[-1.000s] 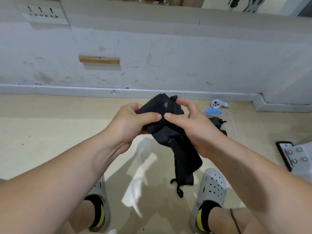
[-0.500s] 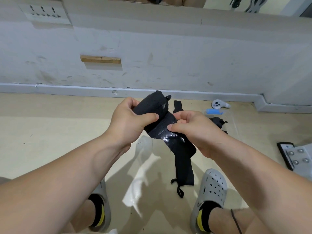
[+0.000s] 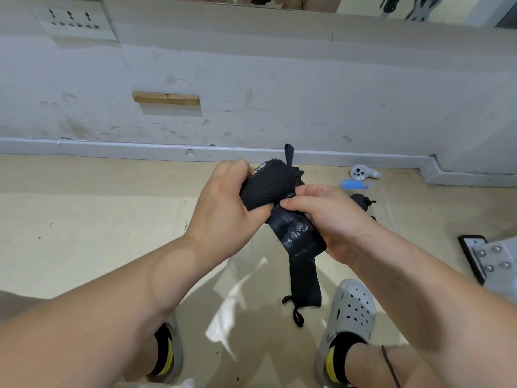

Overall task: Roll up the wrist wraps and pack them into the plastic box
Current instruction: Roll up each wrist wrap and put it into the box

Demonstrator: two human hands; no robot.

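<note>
Head view: rolling step, about midway. Left hand (image 3: 223, 208) curls tightly round the rolled part of the black wrist wrap (image 3: 268, 186), held above the floor. Right hand (image 3: 333, 217) pinches the flat strip, whose remainder hangs loose. Next move probably calls for further turns under tension. Plastic box (image 3: 387, 197), transparent, lies partly hidden behind the right hand; its contents are unclear.

Your arms run bare from left hand (image 3: 223, 214) and right hand (image 3: 333, 219) upward. Footwear: grey perforated clogs (image 3: 354, 306), black socks (image 3: 344, 341) with yellow patches. Thin black cord (image 3: 390, 368) circles your right ankle.
</note>
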